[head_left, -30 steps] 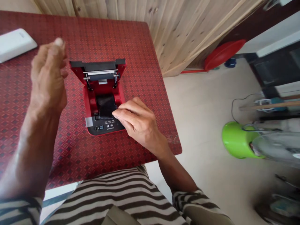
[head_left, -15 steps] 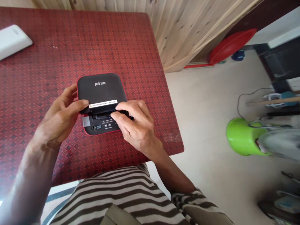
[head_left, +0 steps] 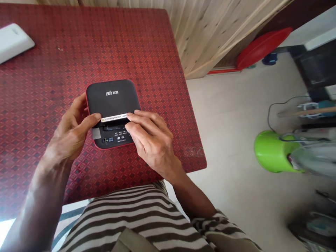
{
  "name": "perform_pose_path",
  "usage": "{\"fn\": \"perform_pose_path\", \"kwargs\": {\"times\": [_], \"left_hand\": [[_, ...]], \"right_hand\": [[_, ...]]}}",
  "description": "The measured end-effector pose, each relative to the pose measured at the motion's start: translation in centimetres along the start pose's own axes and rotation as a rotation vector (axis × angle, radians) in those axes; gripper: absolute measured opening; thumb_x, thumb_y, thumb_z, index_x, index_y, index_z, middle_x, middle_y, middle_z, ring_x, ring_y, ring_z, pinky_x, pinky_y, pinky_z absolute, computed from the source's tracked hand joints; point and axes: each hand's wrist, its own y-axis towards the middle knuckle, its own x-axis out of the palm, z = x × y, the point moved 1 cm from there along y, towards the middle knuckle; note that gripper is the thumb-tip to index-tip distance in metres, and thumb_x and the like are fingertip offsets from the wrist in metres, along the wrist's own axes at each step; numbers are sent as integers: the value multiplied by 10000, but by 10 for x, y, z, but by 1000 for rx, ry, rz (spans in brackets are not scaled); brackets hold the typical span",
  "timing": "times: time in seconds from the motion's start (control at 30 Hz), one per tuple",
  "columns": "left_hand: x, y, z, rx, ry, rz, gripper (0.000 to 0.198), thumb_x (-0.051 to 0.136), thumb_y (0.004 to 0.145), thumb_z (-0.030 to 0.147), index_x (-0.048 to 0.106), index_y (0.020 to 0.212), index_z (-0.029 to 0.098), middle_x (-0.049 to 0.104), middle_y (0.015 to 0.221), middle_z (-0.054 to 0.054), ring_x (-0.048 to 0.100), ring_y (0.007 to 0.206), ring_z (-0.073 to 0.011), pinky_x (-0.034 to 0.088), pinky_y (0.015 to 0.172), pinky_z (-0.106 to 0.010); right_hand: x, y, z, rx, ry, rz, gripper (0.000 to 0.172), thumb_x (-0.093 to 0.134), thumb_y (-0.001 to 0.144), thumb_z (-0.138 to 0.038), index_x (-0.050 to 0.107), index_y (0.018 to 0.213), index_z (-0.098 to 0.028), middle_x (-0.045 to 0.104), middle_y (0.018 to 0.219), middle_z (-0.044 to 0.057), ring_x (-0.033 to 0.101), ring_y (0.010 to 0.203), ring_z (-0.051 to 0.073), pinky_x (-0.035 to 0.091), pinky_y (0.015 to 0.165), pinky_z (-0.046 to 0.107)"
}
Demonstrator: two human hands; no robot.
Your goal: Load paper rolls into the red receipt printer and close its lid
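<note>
A small black device with red sides rests on the table, white lettering on its top. A white warning strip runs along the front edge of its upper cover, above a dark slot and a panel with small buttons and marks. My left hand is closed around the device's left side, thumb on the cover by the strip and fingers behind. My right hand is closed at the cover's front right edge. Its fingertips lie on the strip's right end, and its thumb is at the slot. Its grip underneath is partly hidden.
A red patterned table holds a white, rounded box-like object at the far left. Wooden boards stand behind it. On the floor to the right are a green bucket, a red basin and a cable.
My right hand's fingers have come down flatter over the strip's right end and cover more of it. The left hand keeps its hold. The view has shifted slightly.
</note>
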Motion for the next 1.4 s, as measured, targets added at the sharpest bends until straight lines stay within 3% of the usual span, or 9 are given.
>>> {"fn": "perform_pose_path", "kwargs": {"times": [0.27, 0.4, 0.53, 0.63, 0.8, 1.07, 1.4], "left_hand": [[2, 1, -5, 17, 0, 64, 561, 824, 768, 309, 669, 1304, 245, 679, 1376, -79, 626, 1262, -284, 479, 1117, -433], [1, -16, -10, -47, -120, 57, 477, 712, 864, 367, 667, 1328, 265, 675, 1390, -79, 611, 1305, -299, 503, 1107, -450], [3, -43, -12, -70, -166, 72, 481, 670, 863, 350, 670, 1343, 316, 672, 1402, -52, 599, 1327, -322, 499, 1133, -499], [8, -54, -13, -48, -81, 164, 502, 726, 828, 279, 685, 1325, 340, 715, 1333, -24, 623, 1296, -293, 495, 1149, -474], [15, -53, -13, -5, -63, 242, 453, 739, 831, 251, 725, 1281, 294, 757, 1258, -25, 687, 1190, -263, 539, 1081, -421], [13, -48, -13, 22, -40, 236, 482, 733, 813, 226, 726, 1295, 233, 784, 1191, -57, 721, 1098, -227, 576, 896, -301], [25, -48, -10, 4, -129, 286, 470, 672, 792, 152, 743, 1255, 190, 781, 1157, -53, 702, 1023, -171, 533, 842, -238]], "right_hand": [[1, -2, -3, 18, 9, -8, 209, 542, 1004, -102, 697, 1103, -202, 768, 1246, 60, 682, 1231, 192, 558, 1058, 393], [-3, -14, -1, 36, 67, 144, 267, 595, 978, -109, 652, 1225, -193, 759, 1242, 89, 683, 1220, 190, 573, 1054, 405], [-7, -35, 5, 194, 89, 312, 296, 624, 950, -91, 662, 1219, -208, 774, 1152, 92, 728, 1093, 195, 608, 952, 394], [-3, -48, 6, 305, 147, 259, 300, 588, 978, -113, 654, 1253, -212, 773, 1178, 85, 748, 1033, 179, 624, 892, 358], [6, -54, -2, 294, 201, 248, 287, 601, 969, -117, 672, 1241, -179, 789, 1087, 79, 750, 949, 165, 622, 852, 318], [8, -55, -8, 275, 211, 339, 327, 628, 932, -66, 692, 1231, -184, 793, 1061, 73, 754, 917, 158, 637, 830, 306], [8, -56, -10, 318, 193, 320, 340, 612, 948, -85, 678, 1249, -228, 790, 1078, 47, 757, 931, 151, 647, 842, 308]]}}
